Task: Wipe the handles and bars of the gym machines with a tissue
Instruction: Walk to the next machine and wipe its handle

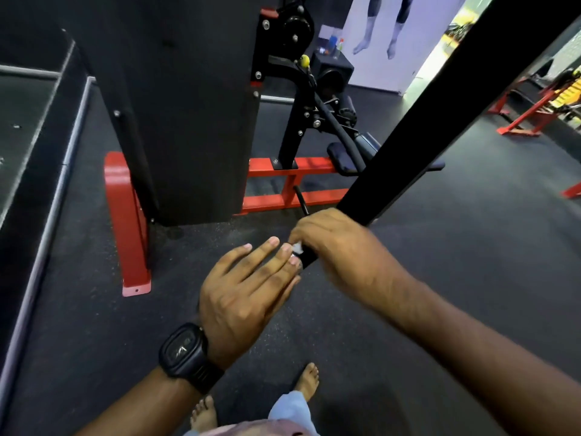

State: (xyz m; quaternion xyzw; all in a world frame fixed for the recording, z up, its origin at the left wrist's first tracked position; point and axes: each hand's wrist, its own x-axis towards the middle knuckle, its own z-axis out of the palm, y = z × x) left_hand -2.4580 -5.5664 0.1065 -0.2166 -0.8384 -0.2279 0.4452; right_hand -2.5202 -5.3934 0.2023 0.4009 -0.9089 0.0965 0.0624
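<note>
A thick black bar [440, 114] runs from the upper right down to the middle of the view, ending in a narrower grip. My right hand [333, 247] is wrapped round that lower end, pressing a white tissue [298, 247] against it; only a small corner of the tissue peeks out under the fingers. My left hand [248, 287], with a black watch on the wrist, hovers just left of the bar's tip with straight fingers, its fingertips touching or almost touching the tissue.
A black weight-stack machine [188, 105] on a red frame [129, 221] stands ahead on the dark rubber floor. Its black cable handle [333, 121] and seat pad lie behind the bar. Red machines [528, 118] stand far right. My bare feet are below.
</note>
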